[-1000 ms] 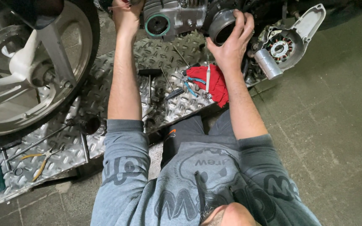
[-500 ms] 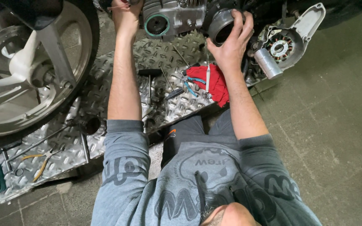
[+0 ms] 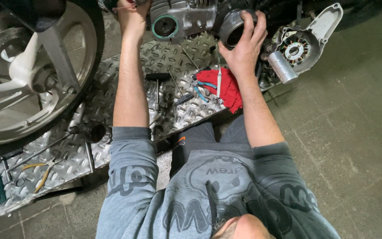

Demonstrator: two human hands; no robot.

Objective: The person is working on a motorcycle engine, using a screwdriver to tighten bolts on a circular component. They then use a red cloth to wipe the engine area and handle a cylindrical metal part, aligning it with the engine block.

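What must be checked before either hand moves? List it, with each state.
1. Right hand grip on the black round part: fingers wrapped over it, ok.
2. Left hand grip: cut off by the picture's edge, cannot tell.
3. Engine case steady: support hidden, cannot tell.
4. Space under the right forearm: red rag with loose tools on it, not ok.

Beside me a wheel (image 3: 27, 75) stands on the tread plate (image 3: 111, 97); a red rag (image 3: 226, 86), hammer (image 3: 157, 84) and pliers (image 3: 45, 170) lie there.
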